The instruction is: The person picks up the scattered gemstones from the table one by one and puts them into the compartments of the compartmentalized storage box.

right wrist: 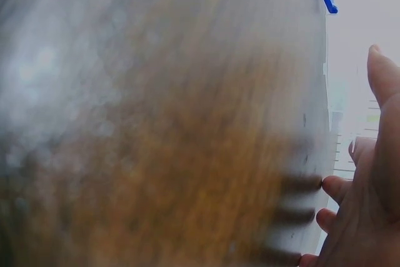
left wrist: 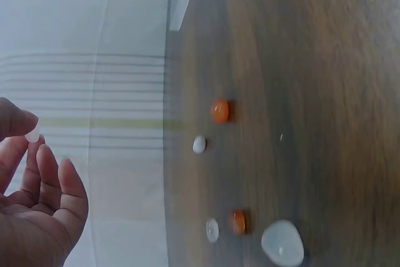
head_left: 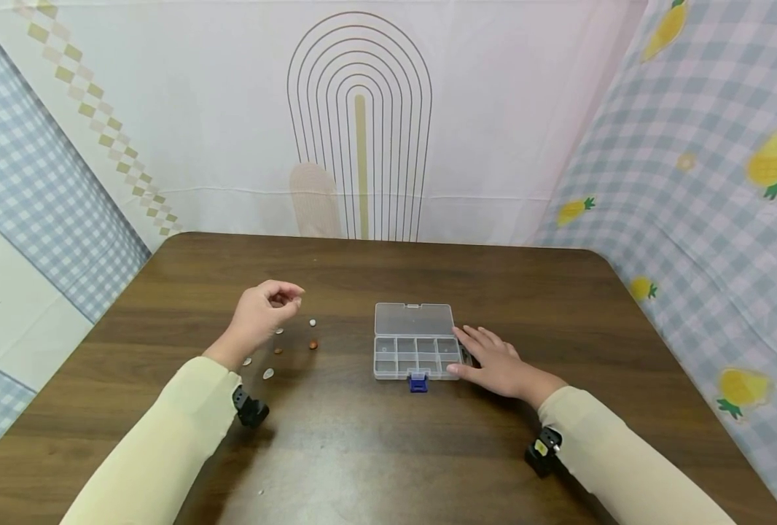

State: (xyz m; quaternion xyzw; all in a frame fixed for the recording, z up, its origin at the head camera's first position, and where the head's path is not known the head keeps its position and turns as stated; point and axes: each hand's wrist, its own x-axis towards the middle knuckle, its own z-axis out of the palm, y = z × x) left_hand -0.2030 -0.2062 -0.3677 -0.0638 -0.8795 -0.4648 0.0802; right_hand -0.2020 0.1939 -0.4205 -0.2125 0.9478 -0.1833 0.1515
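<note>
Two hands [head_left: 496,366] and one box [head_left: 416,337] are seen; left in the head frame, two orange stones [head_left: 313,345] and four white stones [head_left: 268,374], a fifth [left wrist: 32,135] being held.

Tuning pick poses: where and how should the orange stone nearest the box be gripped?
Probably pinch the orange stone by its left and right flanks, coming down from above. It is small, rounded and lies on the table, so its sides and top are what a hand can reach. A small white stone lies just beyond it, so a front-to-back pinch looks tighter.
</note>
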